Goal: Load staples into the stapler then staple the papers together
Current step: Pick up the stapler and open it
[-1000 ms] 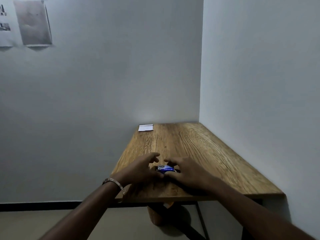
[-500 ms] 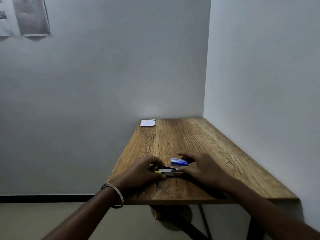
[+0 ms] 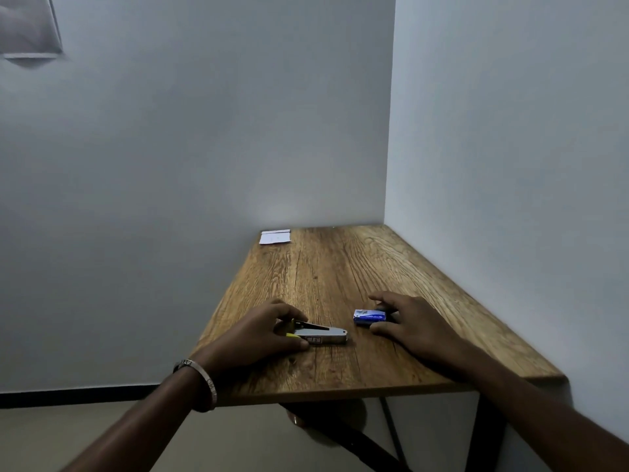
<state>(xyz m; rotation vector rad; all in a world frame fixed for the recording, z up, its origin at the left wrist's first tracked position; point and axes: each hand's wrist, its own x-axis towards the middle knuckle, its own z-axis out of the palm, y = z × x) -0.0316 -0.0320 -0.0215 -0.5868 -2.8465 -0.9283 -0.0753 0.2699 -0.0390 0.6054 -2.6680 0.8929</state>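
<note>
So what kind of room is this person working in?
Probably a plain room corner set up as a small desk, perhaps at home or in an office. A wooden table sits against bare pale walls, holding only a stapler, a staple box and some papers.

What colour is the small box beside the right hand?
Blue with a white patch; the staple box shows only in the head view.

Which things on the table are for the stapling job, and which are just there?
For the job:
stapler, held by the left hand
blue staple box, at the right hand
papers, far corner of the table

Just there:
sheet on the wall
bracelet
</note>
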